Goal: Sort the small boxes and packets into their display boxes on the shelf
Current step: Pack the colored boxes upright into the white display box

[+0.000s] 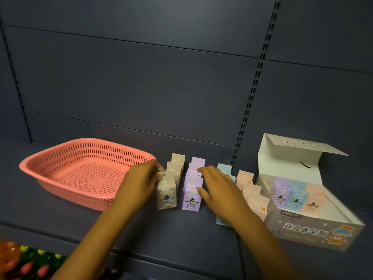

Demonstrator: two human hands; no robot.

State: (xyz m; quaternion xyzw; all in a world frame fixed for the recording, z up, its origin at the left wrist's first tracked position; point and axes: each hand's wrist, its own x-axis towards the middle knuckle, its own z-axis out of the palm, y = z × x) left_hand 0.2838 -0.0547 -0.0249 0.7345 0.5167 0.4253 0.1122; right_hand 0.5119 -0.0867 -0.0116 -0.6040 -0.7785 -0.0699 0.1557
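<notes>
Pink slotted basket (66,168); grey, purple, seemingly blue, peach boxes (167,196).

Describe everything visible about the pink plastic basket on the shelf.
The pink plastic basket is a shallow, rounded-rectangular tray with a rolled rim, slotted walls and a perforated floor. It looks like glossy moulded plastic. It sits upright on the dark grey shelf, at the left, beside the rows of small pastel boxes, and nothing shows inside it. The person's left hand lies in front of its right corner, hiding that part; whether the hand touches it cannot be told.
</notes>
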